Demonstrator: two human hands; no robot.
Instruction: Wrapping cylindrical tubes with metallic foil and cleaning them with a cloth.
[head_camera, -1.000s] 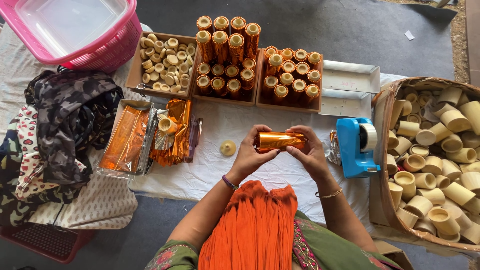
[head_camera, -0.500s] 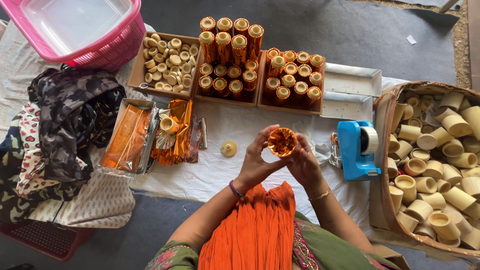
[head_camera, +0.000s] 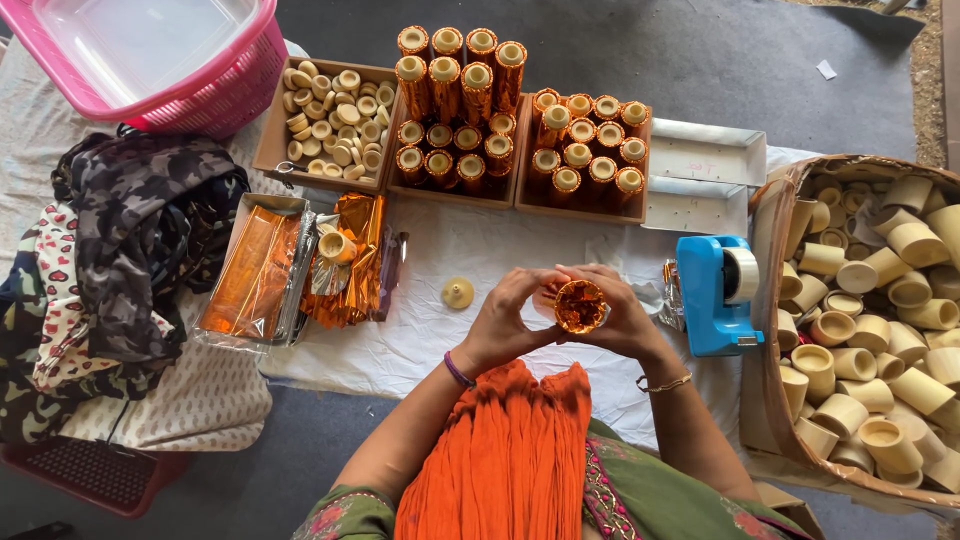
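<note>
Both my hands hold one foil-wrapped tube (head_camera: 580, 305) upright in front of me, its crinkled orange foil end facing up. My left hand (head_camera: 505, 318) grips its left side. My right hand (head_camera: 622, 312) wraps its right side, fingers curled over the top edge. A small cream cap (head_camera: 458, 292) lies on the white cloth (head_camera: 440, 340) just left of my left hand. Orange foil sheets (head_camera: 350, 262) lie in a loose pile further left.
Cardboard trays hold foil-wrapped tubes (head_camera: 455, 100), more wrapped tubes (head_camera: 588, 148) and small cream caps (head_camera: 335, 118). A blue tape dispenser (head_camera: 715, 292) stands right of my hands. A basket of bare cream tubes (head_camera: 880, 320) fills the right. A pink basket (head_camera: 160, 55) and clothes (head_camera: 120, 260) lie left.
The wrapped tube has turned from lying sideways between my hands to standing on end, foil end up. My fingers have closed in around its top.
</note>
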